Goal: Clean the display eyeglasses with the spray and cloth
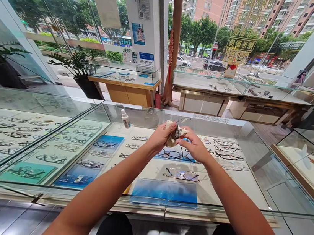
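Observation:
My left hand [162,135] and my right hand [195,146] come together above the glass counter. Between them is a pair of dark-framed eyeglasses [177,129], with one thin temple sticking out past the fingers. A pale cloth [183,131] with dark print is bunched around the glasses, and fingers of both hands close on it. The lenses are mostly hidden by cloth and fingers. A small white spray bottle [126,119] stands on the counter to the left of my hands.
Under the glass of the showcase [254,192] lie rows of spectacle frames, one gold-rimmed pair [182,174] near the front, and a blue display card [164,191]. Another case [309,168] stands at right. Beyond are further display cases [207,86], a tree trunk post [172,46] and potted plants.

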Demonstrator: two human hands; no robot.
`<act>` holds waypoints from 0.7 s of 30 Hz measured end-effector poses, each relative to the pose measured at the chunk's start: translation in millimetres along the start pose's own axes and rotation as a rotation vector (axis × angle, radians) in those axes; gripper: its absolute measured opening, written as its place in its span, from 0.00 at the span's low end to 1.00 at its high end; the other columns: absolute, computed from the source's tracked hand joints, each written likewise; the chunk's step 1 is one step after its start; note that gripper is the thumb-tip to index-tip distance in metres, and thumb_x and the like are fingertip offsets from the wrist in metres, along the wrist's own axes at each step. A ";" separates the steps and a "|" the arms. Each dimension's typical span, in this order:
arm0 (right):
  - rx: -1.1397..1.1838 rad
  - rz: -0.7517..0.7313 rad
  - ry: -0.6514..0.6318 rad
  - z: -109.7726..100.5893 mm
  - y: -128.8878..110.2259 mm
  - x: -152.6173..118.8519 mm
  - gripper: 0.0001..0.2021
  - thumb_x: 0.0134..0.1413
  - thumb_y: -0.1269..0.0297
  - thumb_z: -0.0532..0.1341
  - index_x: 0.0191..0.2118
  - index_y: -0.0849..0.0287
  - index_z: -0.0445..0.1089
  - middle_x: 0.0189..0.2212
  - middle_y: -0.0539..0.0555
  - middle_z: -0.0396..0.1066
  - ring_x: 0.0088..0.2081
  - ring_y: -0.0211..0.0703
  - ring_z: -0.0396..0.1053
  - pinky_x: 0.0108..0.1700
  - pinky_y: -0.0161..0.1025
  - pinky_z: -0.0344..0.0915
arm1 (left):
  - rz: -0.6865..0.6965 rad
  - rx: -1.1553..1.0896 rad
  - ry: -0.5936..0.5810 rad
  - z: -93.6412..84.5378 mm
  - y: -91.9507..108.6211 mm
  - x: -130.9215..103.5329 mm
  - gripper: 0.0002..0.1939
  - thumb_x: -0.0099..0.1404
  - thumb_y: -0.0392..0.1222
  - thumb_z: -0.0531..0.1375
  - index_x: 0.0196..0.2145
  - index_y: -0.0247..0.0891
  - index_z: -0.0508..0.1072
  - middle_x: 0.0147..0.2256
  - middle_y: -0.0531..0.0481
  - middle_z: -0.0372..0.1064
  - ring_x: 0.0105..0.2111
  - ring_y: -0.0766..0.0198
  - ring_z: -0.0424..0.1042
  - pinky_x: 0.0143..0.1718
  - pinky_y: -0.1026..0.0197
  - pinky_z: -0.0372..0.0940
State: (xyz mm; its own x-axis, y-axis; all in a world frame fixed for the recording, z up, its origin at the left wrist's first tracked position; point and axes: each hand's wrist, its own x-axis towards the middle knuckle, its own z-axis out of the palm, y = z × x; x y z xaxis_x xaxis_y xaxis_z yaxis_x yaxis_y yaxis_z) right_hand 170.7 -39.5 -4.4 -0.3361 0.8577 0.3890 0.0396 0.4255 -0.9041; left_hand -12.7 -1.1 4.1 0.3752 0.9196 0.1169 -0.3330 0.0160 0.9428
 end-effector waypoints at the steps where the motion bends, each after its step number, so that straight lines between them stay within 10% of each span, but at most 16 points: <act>1: -0.002 0.001 0.000 0.1 -0.6 -0.4 0.15 0.62 0.46 0.74 0.35 0.54 0.82 0.56 0.57 0.70 0.61 0.56 0.67 0.70 0.53 0.60 | 0.001 -0.005 -0.017 0.9 1.5 -0.8 0.40 0.46 0.75 0.80 0.33 0.38 0.72 0.26 0.52 0.74 0.21 0.67 0.71 0.25 0.63 0.66; 9: 0.032 0.018 0.032 0.2 3.6 1.0 0.18 0.59 0.43 0.75 0.33 0.54 0.82 0.58 0.58 0.70 0.61 0.57 0.67 0.70 0.54 0.60 | 0.021 0.015 -0.058 2.8 6.6 -7.8 0.41 0.45 0.60 0.86 0.36 0.42 0.62 0.28 0.56 0.74 0.24 0.67 0.70 0.29 0.63 0.63; 21: 0.259 0.187 0.212 0.7 6.7 6.1 0.21 0.45 0.40 0.80 0.32 0.54 0.86 0.46 0.56 0.79 0.55 0.55 0.72 0.69 0.55 0.62 | 0.057 0.052 -0.103 -8.3 1.4 -2.2 0.33 0.61 0.66 0.78 0.49 0.36 0.81 0.41 0.45 0.81 0.41 0.60 0.78 0.47 0.59 0.71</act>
State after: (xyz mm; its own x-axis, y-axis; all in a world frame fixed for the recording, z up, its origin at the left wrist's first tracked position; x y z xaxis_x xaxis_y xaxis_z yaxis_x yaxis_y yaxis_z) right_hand 168.2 -31.6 -8.2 -0.1423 0.9659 0.2164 -0.1661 0.1922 -0.9672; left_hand -21.1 0.2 2.6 0.4449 0.8730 0.1999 -0.3117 -0.0583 0.9484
